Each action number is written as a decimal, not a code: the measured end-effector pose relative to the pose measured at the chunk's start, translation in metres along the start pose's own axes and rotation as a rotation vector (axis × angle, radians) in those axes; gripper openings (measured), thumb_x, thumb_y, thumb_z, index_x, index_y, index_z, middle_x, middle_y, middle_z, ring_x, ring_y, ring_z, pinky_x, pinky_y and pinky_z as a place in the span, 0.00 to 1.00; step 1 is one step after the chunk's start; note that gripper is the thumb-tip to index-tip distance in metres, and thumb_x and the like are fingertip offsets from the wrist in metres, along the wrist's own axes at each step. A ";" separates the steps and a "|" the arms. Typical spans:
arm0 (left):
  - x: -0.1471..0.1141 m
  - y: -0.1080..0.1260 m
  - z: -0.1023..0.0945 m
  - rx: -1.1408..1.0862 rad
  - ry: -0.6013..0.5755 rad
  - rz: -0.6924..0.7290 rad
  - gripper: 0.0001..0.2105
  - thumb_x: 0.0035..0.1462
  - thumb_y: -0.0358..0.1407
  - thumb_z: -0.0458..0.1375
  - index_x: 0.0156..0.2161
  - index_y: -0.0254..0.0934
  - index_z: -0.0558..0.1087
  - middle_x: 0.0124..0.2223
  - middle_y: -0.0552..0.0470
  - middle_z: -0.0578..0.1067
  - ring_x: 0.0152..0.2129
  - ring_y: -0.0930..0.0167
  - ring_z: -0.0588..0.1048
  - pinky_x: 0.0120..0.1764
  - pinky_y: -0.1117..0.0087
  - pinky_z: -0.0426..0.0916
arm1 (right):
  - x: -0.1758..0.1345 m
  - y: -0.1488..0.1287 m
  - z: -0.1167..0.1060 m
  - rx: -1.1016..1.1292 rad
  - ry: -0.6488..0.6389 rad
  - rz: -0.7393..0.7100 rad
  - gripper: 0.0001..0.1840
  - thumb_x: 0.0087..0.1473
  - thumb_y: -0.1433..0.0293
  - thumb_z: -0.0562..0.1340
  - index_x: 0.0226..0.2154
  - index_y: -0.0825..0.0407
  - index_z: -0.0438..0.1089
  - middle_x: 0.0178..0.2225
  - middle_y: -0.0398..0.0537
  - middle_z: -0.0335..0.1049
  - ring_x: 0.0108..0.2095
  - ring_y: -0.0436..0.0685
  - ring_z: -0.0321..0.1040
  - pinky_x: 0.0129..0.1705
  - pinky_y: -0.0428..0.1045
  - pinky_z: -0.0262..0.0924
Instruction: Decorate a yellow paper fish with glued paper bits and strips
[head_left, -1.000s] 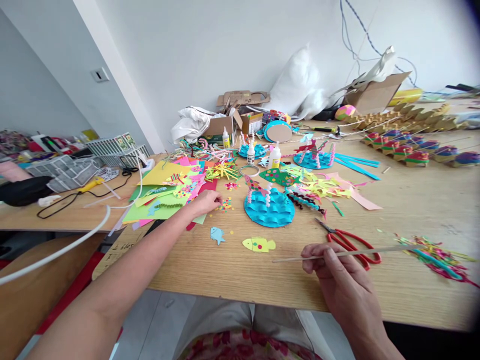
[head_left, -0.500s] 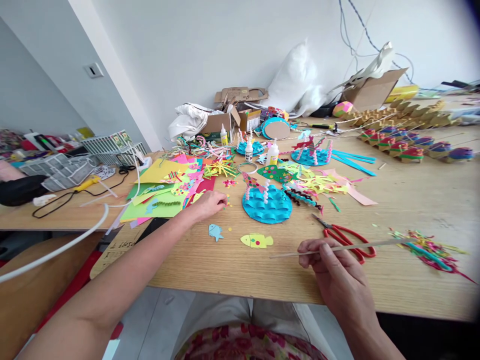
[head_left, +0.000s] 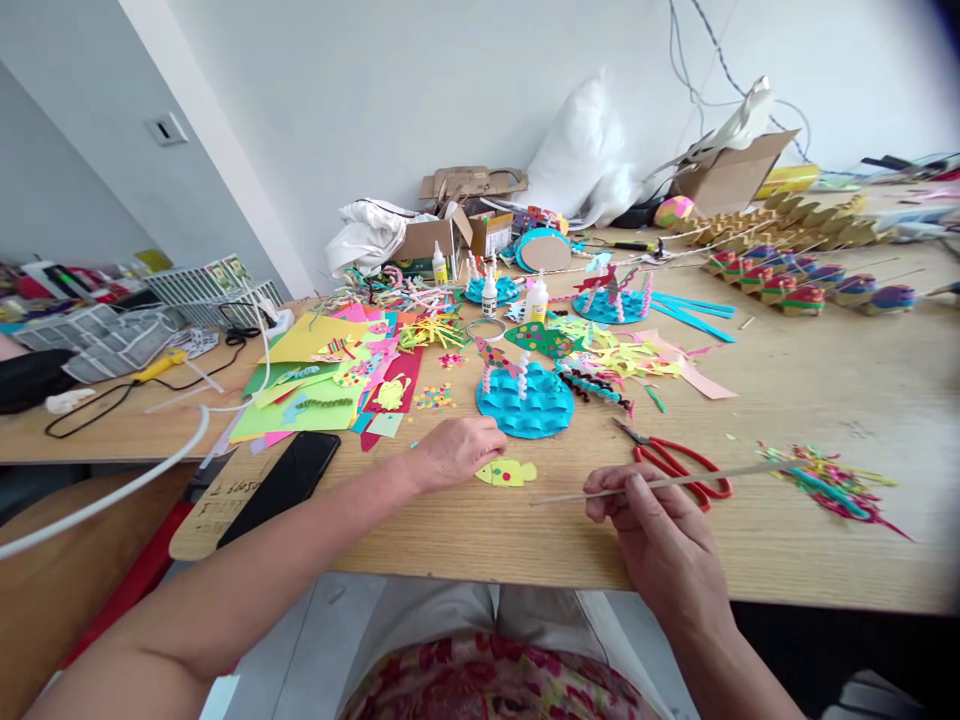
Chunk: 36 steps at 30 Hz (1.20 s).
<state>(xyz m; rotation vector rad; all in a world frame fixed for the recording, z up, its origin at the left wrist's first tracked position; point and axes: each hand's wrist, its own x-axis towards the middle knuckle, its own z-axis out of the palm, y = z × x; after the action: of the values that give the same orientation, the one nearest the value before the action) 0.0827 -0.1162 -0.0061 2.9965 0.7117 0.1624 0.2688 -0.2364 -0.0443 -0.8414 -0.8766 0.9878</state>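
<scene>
My left hand (head_left: 459,452) is over the table at the front of a blue round base (head_left: 525,400), its fingers pinched together; whatever is between them is too small to make out. Just right of those fingertips lies a yellow-green paper fish (head_left: 510,473) with coloured dots, its head end partly covered. The pale blue paper fish cannot be seen now. A thin wooden stick (head_left: 559,499) is held in my right hand (head_left: 645,515) between thumb and fingers, pointing left. Beyond that hand, red-handled scissors (head_left: 686,470) rest on the tabletop. Small paper dots (head_left: 435,398) are scattered behind my left hand.
Coloured paper sheets (head_left: 300,350) and a black phone (head_left: 281,485) lie on the left. Glue bottles (head_left: 536,300) stand behind the blue base. Paper scraps (head_left: 832,485) are heaped at the right, with painted egg-carton strips (head_left: 795,285) farther back.
My left hand has moved from the paper dots towards me and right, to the yellow-green fish. My right hand still holds the stick. The view has shifted slightly.
</scene>
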 end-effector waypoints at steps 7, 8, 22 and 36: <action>-0.004 -0.002 0.012 0.157 0.034 0.114 0.10 0.59 0.30 0.45 0.31 0.34 0.67 0.33 0.50 0.69 0.33 0.72 0.67 0.34 0.74 0.62 | -0.001 -0.001 0.000 -0.002 -0.005 -0.005 0.09 0.54 0.68 0.56 0.27 0.52 0.69 0.28 0.46 0.66 0.24 0.49 0.63 0.26 0.46 0.57; -0.005 -0.002 0.012 0.168 0.038 0.126 0.10 0.59 0.29 0.45 0.31 0.34 0.67 0.34 0.50 0.69 0.33 0.71 0.67 0.35 0.74 0.62 | -0.001 0.000 0.000 -0.004 -0.004 -0.004 0.08 0.53 0.68 0.56 0.27 0.51 0.69 0.29 0.46 0.66 0.24 0.50 0.63 0.26 0.46 0.57; -0.003 -0.002 0.020 0.209 0.106 0.210 0.09 0.58 0.29 0.46 0.34 0.34 0.68 0.35 0.49 0.70 0.34 0.71 0.67 0.35 0.73 0.62 | -0.001 -0.002 0.001 -0.005 -0.008 -0.006 0.09 0.54 0.68 0.56 0.26 0.52 0.69 0.27 0.45 0.66 0.23 0.49 0.63 0.25 0.45 0.56; 0.001 -0.001 0.022 0.219 0.105 0.240 0.09 0.58 0.29 0.46 0.33 0.34 0.68 0.35 0.49 0.69 0.33 0.71 0.67 0.34 0.73 0.62 | 0.000 -0.002 0.001 -0.024 -0.008 -0.015 0.09 0.53 0.67 0.56 0.26 0.51 0.69 0.27 0.45 0.65 0.23 0.50 0.62 0.25 0.47 0.57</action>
<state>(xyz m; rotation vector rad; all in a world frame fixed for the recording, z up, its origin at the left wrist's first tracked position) 0.0853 -0.1156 -0.0281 3.2984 0.3969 0.2703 0.2683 -0.2368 -0.0421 -0.8502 -0.9016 0.9697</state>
